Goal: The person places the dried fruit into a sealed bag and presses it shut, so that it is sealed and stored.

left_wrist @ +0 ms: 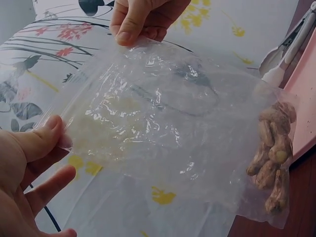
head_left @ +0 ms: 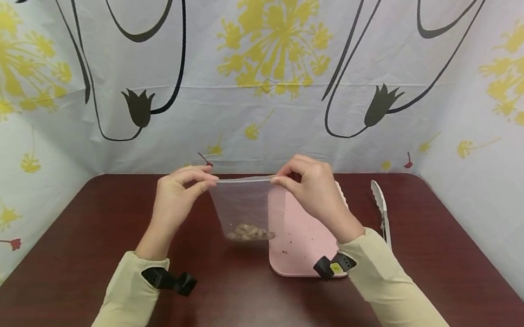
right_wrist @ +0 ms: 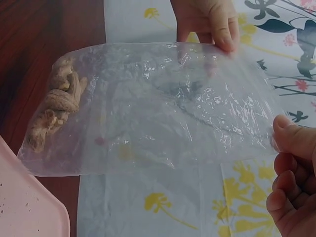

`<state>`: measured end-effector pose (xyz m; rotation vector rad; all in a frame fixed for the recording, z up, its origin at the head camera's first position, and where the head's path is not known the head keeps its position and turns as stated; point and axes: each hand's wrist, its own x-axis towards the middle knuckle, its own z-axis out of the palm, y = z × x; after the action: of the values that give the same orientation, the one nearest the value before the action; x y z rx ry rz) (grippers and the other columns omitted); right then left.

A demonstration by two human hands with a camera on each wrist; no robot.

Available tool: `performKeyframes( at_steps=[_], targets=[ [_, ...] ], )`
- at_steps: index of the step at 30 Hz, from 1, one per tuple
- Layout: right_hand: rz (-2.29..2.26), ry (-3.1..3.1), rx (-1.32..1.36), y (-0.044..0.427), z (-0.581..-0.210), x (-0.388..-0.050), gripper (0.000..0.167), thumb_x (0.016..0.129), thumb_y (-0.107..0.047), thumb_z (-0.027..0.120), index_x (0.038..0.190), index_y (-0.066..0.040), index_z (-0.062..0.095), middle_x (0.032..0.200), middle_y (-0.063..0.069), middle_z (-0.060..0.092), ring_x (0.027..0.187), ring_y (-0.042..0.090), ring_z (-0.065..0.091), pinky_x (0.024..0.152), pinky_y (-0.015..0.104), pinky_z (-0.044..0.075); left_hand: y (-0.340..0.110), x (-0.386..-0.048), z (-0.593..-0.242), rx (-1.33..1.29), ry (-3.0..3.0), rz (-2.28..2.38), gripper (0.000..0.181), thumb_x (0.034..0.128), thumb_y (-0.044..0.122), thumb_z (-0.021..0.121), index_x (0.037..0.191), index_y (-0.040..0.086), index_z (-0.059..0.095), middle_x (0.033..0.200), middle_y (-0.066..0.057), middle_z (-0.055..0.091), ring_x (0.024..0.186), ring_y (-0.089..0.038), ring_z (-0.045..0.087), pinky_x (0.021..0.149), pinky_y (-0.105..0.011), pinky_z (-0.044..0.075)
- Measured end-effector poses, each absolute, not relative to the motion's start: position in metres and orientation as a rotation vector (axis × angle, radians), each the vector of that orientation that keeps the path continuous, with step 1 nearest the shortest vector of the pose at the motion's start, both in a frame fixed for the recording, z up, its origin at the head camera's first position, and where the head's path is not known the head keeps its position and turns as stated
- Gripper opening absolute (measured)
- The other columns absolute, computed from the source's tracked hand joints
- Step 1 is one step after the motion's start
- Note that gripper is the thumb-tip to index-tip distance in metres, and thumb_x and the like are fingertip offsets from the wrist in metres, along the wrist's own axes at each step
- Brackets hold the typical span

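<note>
A clear plastic bag (head_left: pixel 242 205) hangs over the table, its top edge stretched between both hands. My left hand (head_left: pixel 176 196) pinches the top left corner between thumb and fingers. At the opposite top corner, my right hand (head_left: pixel 313 189) pinches the bag the same way. Knobby brown pieces that look like ginger root (left_wrist: pixel 274 153) lie gathered along the bag's bottom; the right wrist view also shows the ginger (right_wrist: pixel 58 103) through the plastic. The bag partly covers a pink cutting board (head_left: pixel 298 244) behind it, which carries small dark crumbs.
Tongs (head_left: pixel 381 208) with pale ends lie on the dark red table (head_left: pixel 234 313), right of the board. A patterned cloth (head_left: pixel 267 120) hangs behind the table and along its sides. Each sleeve carries a black wrist camera.
</note>
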<state>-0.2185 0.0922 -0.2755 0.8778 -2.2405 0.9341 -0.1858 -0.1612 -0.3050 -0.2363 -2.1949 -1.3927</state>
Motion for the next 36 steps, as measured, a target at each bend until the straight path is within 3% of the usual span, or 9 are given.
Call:
performKeyframes(
  at_steps=[8, 11, 16, 26, 36],
  targets=[
    [0.935, -2.235, 0.859, 0.088, -0.274, -0.220, 0.011, 0.074, -0.019, 0.081, 0.071, -0.013, 0.071, 0.070, -0.004, 0.061, 0.062, 0.007, 0.049, 0.057, 0.020, 0.038, -0.170, -0.188, -0.317, -0.223, -2.327, -1.450, 0.034, 0.0810, 0.015, 0.075, 0.115, 0.012, 0.071, 0.116, -0.008, 0.068, 0.120, -0.018, 0.055, 0.102, -0.043, 0.043],
    [0.947, -2.227, 0.842, 0.086, -0.273, -0.221, 0.011, 0.074, -0.018, 0.081, 0.072, -0.013, 0.072, 0.069, -0.003, 0.060, 0.060, 0.007, 0.049, 0.056, 0.019, 0.038, -0.174, -0.192, -0.332, -0.290, -2.466, -1.419, 0.035, 0.0820, 0.015, 0.075, 0.116, 0.012, 0.069, 0.119, -0.007, 0.068, 0.117, -0.022, 0.058, 0.098, -0.045, 0.045],
    [0.951, -2.227, 0.820, 0.083, -0.270, -0.221, 0.011, 0.074, -0.018, 0.081, 0.073, -0.012, 0.072, 0.068, -0.003, 0.059, 0.057, 0.008, 0.048, 0.054, 0.021, 0.038, -0.176, -0.192, -0.364, -0.402, -2.717, -1.282, 0.032, 0.0810, 0.013, 0.075, 0.113, 0.012, 0.070, 0.112, -0.007, 0.070, 0.103, -0.024, 0.065, 0.087, -0.044, 0.051],
    [0.954, -2.257, 0.811, 0.078, -0.267, -0.221, 0.010, 0.076, -0.019, 0.080, 0.073, -0.012, 0.072, 0.069, -0.002, 0.060, 0.058, 0.009, 0.049, 0.055, 0.022, 0.039, -0.173, -0.186, -0.395, -0.259, -2.805, -1.094, 0.012, 0.0768, 0.012, 0.078, 0.087, 0.017, 0.073, 0.086, 0.002, 0.071, 0.081, -0.015, 0.066, 0.072, -0.032, 0.051],
    [0.927, -2.281, 0.770, 0.076, -0.271, -0.230, 0.008, 0.078, -0.018, 0.078, 0.075, -0.012, 0.074, 0.071, -0.001, 0.062, 0.060, 0.011, 0.049, 0.056, 0.024, 0.038, -0.177, -0.181, -0.394, -0.216, -2.839, -1.105, 0.006, 0.0795, 0.016, 0.076, 0.078, 0.019, 0.071, 0.082, 0.007, 0.069, 0.081, -0.012, 0.064, 0.071, -0.032, 0.051]
  ],
)
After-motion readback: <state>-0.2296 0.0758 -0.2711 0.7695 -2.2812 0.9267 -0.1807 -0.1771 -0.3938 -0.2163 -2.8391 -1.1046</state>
